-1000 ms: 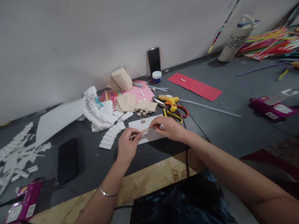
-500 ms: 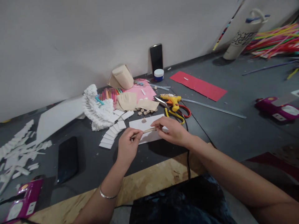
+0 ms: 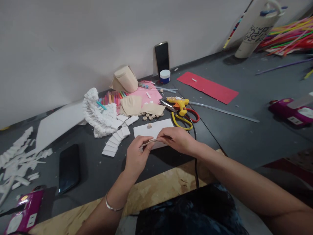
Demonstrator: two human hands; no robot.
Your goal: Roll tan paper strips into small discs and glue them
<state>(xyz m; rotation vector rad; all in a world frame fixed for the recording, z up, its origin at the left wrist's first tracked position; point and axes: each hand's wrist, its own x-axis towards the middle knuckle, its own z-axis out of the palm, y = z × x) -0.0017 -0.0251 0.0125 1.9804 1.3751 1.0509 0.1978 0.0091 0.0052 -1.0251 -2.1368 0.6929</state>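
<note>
The left hand and right hand are drawing closer together, each pinching the thin stick above the white card.

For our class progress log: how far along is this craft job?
Done: a white ruffled paper fan and a curved row of white paper squares lie assembled. In hand: left hand and right hand pinch a thin wooden stick over the white rectangular card. Left, probably: small beige round pieces lie loose, only one on the card; the yellow glue gun lies untouched.
</note>
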